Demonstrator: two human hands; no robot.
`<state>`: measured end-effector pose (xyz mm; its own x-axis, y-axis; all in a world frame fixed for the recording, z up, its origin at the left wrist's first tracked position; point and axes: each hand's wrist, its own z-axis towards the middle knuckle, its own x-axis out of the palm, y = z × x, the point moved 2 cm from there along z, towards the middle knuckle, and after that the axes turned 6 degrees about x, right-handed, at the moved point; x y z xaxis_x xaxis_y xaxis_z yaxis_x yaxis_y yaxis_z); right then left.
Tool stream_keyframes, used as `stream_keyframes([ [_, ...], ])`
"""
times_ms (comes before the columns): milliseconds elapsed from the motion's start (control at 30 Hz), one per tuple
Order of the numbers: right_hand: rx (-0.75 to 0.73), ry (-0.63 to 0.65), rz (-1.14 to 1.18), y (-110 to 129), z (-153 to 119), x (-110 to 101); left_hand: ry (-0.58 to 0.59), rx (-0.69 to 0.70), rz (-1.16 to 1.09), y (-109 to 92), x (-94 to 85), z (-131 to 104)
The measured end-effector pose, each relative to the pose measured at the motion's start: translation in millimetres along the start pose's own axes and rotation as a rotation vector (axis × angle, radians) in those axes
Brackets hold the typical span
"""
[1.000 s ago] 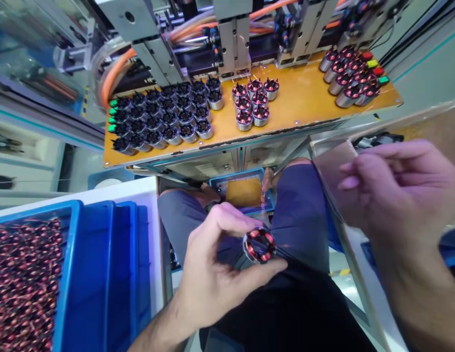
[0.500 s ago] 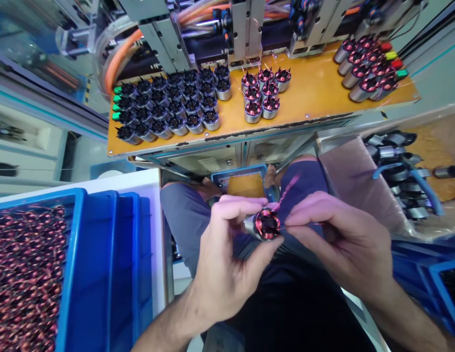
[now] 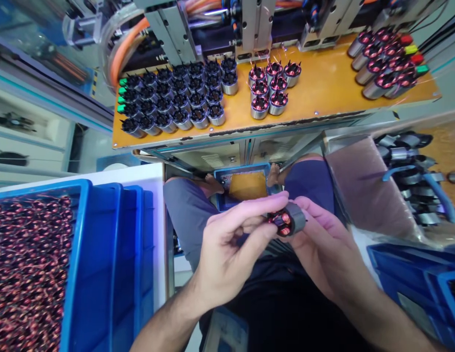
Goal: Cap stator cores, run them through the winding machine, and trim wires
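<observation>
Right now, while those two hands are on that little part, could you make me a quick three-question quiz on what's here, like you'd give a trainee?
1. True or false: the left hand and the right hand are both touching the same wound part.

2. Which cluster on the orange board shows no copper colour? A) left B) middle C) right

3. Fill in: the bin at the far left, holding many copper-wound pieces, is coloured ____.

Key: 1. True. 2. A, the left cluster. 3. Blue.
</observation>
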<state>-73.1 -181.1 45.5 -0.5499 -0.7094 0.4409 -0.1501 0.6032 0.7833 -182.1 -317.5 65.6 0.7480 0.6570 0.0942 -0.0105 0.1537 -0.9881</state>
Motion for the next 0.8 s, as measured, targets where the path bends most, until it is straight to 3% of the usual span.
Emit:
stream_keyframes([
  [200,-0.346,-0.178,-0.482,28,-15,-10,0.063,0.053,0.025,7,2.1,-4],
  [267,-0.327,-0.181,-0.446,44,-19,-16,0.069,0.046,0.0,8,1.4,-5],
  [333,-0.197,-0.134,-0.314,56,-19,-23,0.103,0.043,0.047,7,0.2,-7],
  [400,-0.156,-0.11,-0.316,64,-17,-30,0.142,0.055,0.132,4,-0.2,-9],
  [500,-0.36,-0.106,-0.73,69,-15,-31,0.125,0.108,0.195,2,2.9,-11],
  [600,-0.575,0.038,-1.162,64,-20,-20,0.055,0.166,0.267,8,8.3,-10],
  [700,-0.659,0.187,-1.282,61,-29,-7,0.018,0.237,0.379,20,11.3,-8],
  [800,-0.641,0.229,-1.296,65,-31,3,0.081,0.313,0.4,26,13.8,-7],
])
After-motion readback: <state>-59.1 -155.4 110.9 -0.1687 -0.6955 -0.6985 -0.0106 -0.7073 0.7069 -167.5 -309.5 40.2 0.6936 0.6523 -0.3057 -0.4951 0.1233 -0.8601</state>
